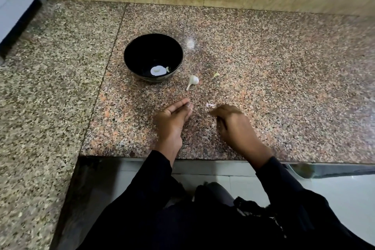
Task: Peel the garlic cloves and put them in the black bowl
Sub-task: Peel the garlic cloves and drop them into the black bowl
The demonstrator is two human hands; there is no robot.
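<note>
Granite countertop [263,67], speckled pink and grey, carries every item of the task. Black bowl [153,58] stands at about 11 o'clock from the hands; on its floor lies a pale patch with a small pale piece just beside it at 3 o'clock (peeled clove or glare, it cannot be told). Small garlic bulb [193,81], stalk pointing to 7 o'clock, lies just beside the bowl at its 4 o'clock, apart from both hands. Yellowish fragment [216,75], perhaps a clove or a scrap of skin, lies near the bulb at 3 o'clock. Papery skin scrap [210,105] lies at the tips of the right hand [235,126].

Left hand [174,119] rests on its edge, fingers straight and pressed together, pointing to 1 o'clock; a pale sliver shows at the fingertips, and whether it is held cannot be told. Right hand is knuckles-up with fingers curled under; whether they pinch a clove is hidden.

Risks, as judged: thin skin may cling to the fingers and travel into the bowl with a clove; a peeled clove, being smooth, may slip from a pinch and roll off the near edge at 6 o'clock; the mottled stone may hide dropped scraps; a reach toward the bulb may nudge the bowl.
</note>
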